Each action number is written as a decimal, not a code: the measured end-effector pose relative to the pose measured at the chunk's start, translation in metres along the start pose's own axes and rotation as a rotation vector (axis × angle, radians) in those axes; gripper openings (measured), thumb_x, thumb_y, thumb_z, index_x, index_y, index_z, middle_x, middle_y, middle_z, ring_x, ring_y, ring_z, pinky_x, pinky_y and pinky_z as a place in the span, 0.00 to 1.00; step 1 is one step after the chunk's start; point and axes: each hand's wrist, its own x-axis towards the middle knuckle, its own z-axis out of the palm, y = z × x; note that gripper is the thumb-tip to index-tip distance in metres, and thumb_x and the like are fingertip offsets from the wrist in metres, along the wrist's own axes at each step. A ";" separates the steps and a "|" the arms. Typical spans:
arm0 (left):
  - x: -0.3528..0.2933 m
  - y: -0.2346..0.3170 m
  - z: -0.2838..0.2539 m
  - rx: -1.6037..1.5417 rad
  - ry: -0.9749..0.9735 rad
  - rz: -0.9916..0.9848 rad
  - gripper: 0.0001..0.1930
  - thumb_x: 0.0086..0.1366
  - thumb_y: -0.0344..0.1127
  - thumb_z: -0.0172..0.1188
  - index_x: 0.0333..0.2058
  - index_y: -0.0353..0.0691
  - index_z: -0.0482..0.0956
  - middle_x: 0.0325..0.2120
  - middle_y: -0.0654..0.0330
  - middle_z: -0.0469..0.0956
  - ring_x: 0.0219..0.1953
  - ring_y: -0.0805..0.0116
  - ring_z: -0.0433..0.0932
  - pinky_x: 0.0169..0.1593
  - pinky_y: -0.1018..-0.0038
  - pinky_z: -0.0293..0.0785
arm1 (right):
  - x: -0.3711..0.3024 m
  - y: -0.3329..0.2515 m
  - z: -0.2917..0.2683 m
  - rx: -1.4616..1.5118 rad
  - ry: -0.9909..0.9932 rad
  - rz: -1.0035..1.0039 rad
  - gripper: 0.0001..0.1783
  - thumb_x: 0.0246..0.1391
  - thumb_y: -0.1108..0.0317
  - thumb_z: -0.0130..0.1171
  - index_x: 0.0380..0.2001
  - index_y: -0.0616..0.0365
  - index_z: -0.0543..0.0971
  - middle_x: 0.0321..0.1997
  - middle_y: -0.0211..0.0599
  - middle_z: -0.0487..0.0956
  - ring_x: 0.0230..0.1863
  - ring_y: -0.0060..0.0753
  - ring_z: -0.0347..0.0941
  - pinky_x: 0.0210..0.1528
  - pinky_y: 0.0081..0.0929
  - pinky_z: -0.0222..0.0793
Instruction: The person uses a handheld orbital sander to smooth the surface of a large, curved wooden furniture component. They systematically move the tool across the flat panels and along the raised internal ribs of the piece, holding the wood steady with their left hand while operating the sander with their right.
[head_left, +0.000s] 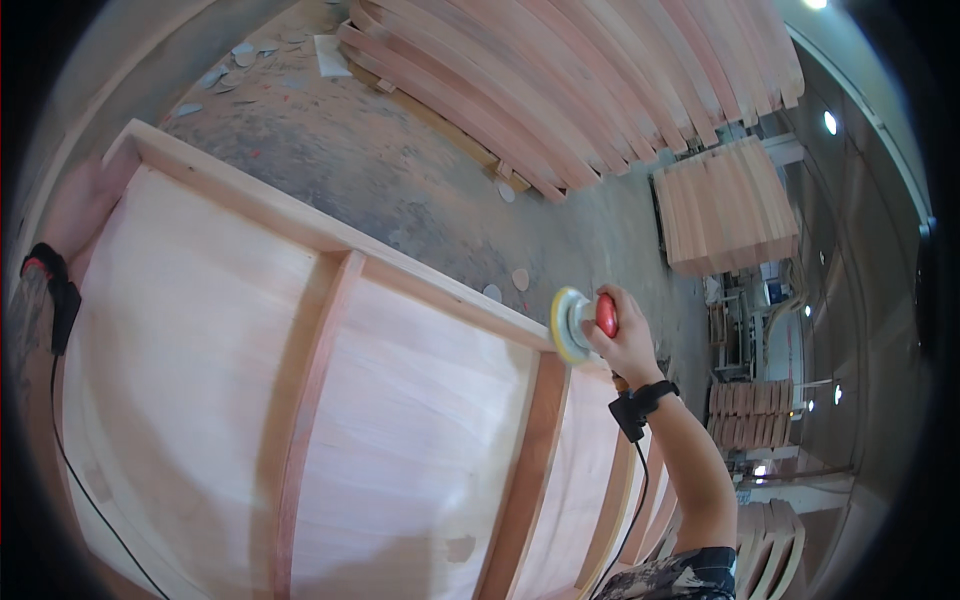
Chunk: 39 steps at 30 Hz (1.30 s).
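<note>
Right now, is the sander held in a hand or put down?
Held: the right hand grips the sander around its red top.

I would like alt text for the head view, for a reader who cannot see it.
A person's right hand holds a red-topped round sander at the far edge of a wooden frame. The left hand, blurred, is at the frame's left end; curved wooden pieces lie stacked beyond.

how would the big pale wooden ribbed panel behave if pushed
The pale wooden ribbed panel would probably feel stiff, braced by reddish crosswise ribs. Likely heavy too, being broad. Its long squared rim makes rolling unlikely.
</note>
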 end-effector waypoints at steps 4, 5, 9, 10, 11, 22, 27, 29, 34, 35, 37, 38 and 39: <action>0.006 -0.004 0.008 0.124 0.009 0.006 0.22 0.66 0.32 0.60 0.57 0.28 0.72 0.52 0.37 0.79 0.57 0.43 0.78 0.59 0.59 0.72 | 0.031 -0.064 0.009 0.008 -0.038 -0.116 0.30 0.50 0.57 0.68 0.56 0.54 0.75 0.48 0.48 0.78 0.48 0.57 0.78 0.53 0.43 0.75; 0.003 0.001 0.004 0.142 0.006 0.004 0.23 0.66 0.33 0.60 0.56 0.27 0.72 0.51 0.36 0.79 0.57 0.43 0.78 0.58 0.59 0.73 | 0.040 -0.082 0.012 0.022 -0.042 -0.164 0.30 0.51 0.56 0.68 0.56 0.53 0.75 0.48 0.48 0.78 0.48 0.56 0.78 0.53 0.43 0.75; 0.001 0.006 0.001 0.122 0.005 -0.013 0.21 0.66 0.33 0.61 0.54 0.27 0.73 0.50 0.36 0.79 0.55 0.42 0.79 0.57 0.59 0.74 | 0.073 -0.148 0.030 0.023 -0.043 -0.301 0.30 0.51 0.54 0.68 0.57 0.51 0.75 0.49 0.48 0.78 0.47 0.57 0.79 0.51 0.45 0.77; 0.003 0.003 0.005 0.094 0.004 -0.021 0.20 0.65 0.32 0.61 0.54 0.27 0.74 0.50 0.36 0.79 0.55 0.43 0.79 0.57 0.59 0.74 | 0.082 -0.164 0.037 0.034 -0.044 -0.333 0.31 0.52 0.53 0.68 0.57 0.51 0.74 0.50 0.48 0.78 0.47 0.57 0.79 0.50 0.45 0.77; 0.004 0.005 0.006 0.115 -0.011 -0.006 0.20 0.65 0.32 0.61 0.52 0.27 0.74 0.49 0.37 0.80 0.55 0.43 0.79 0.57 0.59 0.74 | 0.089 -0.179 0.041 0.048 -0.039 -0.363 0.31 0.52 0.53 0.68 0.57 0.50 0.74 0.50 0.49 0.79 0.46 0.57 0.79 0.50 0.46 0.78; 0.002 0.012 -0.004 0.174 -0.051 0.055 0.22 0.65 0.32 0.62 0.54 0.27 0.74 0.44 0.37 0.82 0.51 0.42 0.81 0.54 0.58 0.76 | 0.140 -0.296 0.068 0.069 -0.109 -0.443 0.32 0.53 0.50 0.68 0.58 0.51 0.74 0.52 0.51 0.78 0.48 0.57 0.80 0.51 0.46 0.77; -0.005 0.010 -0.001 -0.133 -0.046 -0.034 0.21 0.67 0.29 0.59 0.57 0.28 0.73 0.44 0.45 0.83 0.50 0.54 0.83 0.54 0.63 0.76 | 0.111 -0.247 0.058 0.068 -0.037 -0.455 0.30 0.54 0.50 0.65 0.58 0.48 0.74 0.52 0.50 0.78 0.41 0.59 0.82 0.46 0.47 0.80; -0.001 0.015 0.004 -0.300 -0.090 -0.088 0.21 0.66 0.29 0.59 0.57 0.28 0.73 0.45 0.46 0.82 0.51 0.56 0.82 0.54 0.63 0.76 | 0.093 -0.218 0.049 0.035 -0.029 -0.385 0.31 0.54 0.50 0.66 0.59 0.47 0.74 0.52 0.49 0.78 0.42 0.58 0.82 0.46 0.46 0.80; 0.000 0.031 0.017 -0.632 -0.203 -0.179 0.20 0.66 0.32 0.60 0.55 0.29 0.75 0.46 0.45 0.82 0.53 0.54 0.81 0.57 0.61 0.74 | 0.056 -0.143 0.033 -0.036 -0.032 -0.207 0.32 0.53 0.51 0.68 0.59 0.48 0.74 0.53 0.47 0.78 0.45 0.56 0.81 0.47 0.44 0.80; 0.003 0.035 0.020 -0.573 -0.230 -0.163 0.21 0.66 0.34 0.60 0.55 0.29 0.75 0.46 0.44 0.81 0.53 0.52 0.80 0.57 0.60 0.74 | 0.047 -0.126 0.030 -0.048 -0.011 -0.188 0.31 0.53 0.51 0.68 0.58 0.49 0.74 0.53 0.47 0.78 0.45 0.56 0.81 0.47 0.45 0.80; 0.000 0.040 -0.019 -0.113 -0.208 -0.063 0.23 0.66 0.41 0.60 0.53 0.28 0.77 0.45 0.38 0.81 0.52 0.44 0.80 0.56 0.55 0.74 | 0.033 -0.097 0.018 -0.034 0.047 -0.197 0.31 0.53 0.51 0.68 0.58 0.49 0.74 0.53 0.46 0.78 0.46 0.57 0.80 0.48 0.45 0.79; 0.005 0.038 -0.020 0.096 -0.215 -0.006 0.25 0.66 0.45 0.60 0.52 0.27 0.78 0.45 0.35 0.81 0.52 0.40 0.80 0.55 0.53 0.74 | 0.024 -0.080 0.015 -0.058 0.045 -0.154 0.31 0.53 0.51 0.68 0.58 0.49 0.74 0.53 0.46 0.78 0.46 0.57 0.80 0.48 0.45 0.79; 0.010 0.036 -0.019 0.305 -0.215 0.053 0.27 0.65 0.48 0.60 0.51 0.27 0.78 0.45 0.32 0.80 0.52 0.36 0.79 0.55 0.51 0.74 | 0.014 -0.062 0.011 -0.081 0.042 -0.112 0.31 0.53 0.52 0.68 0.58 0.50 0.74 0.53 0.46 0.77 0.47 0.57 0.80 0.48 0.46 0.79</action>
